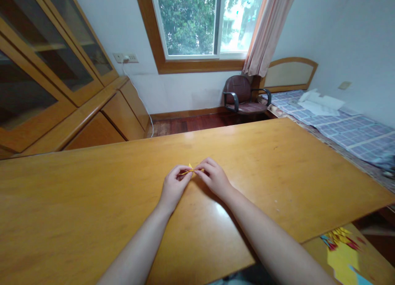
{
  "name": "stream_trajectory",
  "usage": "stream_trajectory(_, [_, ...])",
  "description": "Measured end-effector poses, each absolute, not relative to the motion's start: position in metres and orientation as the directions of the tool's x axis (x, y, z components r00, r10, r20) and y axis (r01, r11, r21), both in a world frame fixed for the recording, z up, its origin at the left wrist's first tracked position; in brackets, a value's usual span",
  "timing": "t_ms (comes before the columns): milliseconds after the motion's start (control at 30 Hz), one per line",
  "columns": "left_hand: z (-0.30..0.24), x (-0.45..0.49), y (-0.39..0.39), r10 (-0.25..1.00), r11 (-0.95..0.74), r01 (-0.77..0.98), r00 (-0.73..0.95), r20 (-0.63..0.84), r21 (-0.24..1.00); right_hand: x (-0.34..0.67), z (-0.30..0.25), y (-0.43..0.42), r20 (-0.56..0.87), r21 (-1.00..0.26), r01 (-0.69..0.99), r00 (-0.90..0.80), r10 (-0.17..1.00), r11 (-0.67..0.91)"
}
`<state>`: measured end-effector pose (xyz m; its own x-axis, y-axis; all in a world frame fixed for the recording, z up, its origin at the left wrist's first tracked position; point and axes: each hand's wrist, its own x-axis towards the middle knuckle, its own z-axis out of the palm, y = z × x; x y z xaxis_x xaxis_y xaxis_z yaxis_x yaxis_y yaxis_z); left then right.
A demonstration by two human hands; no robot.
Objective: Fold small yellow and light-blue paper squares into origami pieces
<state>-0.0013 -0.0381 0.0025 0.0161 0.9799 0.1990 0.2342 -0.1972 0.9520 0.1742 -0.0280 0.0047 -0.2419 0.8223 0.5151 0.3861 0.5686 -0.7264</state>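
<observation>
A small folded piece of yellow paper [191, 170] is pinched between both my hands just above the wooden table [92, 202]. My left hand [174, 185] grips its left end with closed fingers. My right hand [212, 177] pinches the right end, fingertips meeting those of the left. Most of the paper is hidden by my fingers.
Coloured paper sheets and small folded pieces [342, 248] lie on a lower surface at the bottom right. A wooden cabinet [61, 91] lines the left wall. An office chair [243, 96] stands under the window, and a bed [345, 124] runs along the right.
</observation>
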Motion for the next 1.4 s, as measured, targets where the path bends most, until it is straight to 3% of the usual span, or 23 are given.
stream_trajectory(1000, [0.0045, -0.0036, -0.0385, 0.944, -0.331, 0.331, 0.111, 0.312, 0.884, 0.1742, 0.0079, -0.0231, 0.375, -0.871, 0.253, -0.214, 0.902, 0.422])
stream_trajectory(1400, [0.0031, -0.0030, -0.0387, 0.947, -0.321, 0.338, 0.102, 0.305, 0.885, 0.1774, 0.0062, -0.0227, 0.299, -0.938, 0.093, -0.261, 0.918, 0.333])
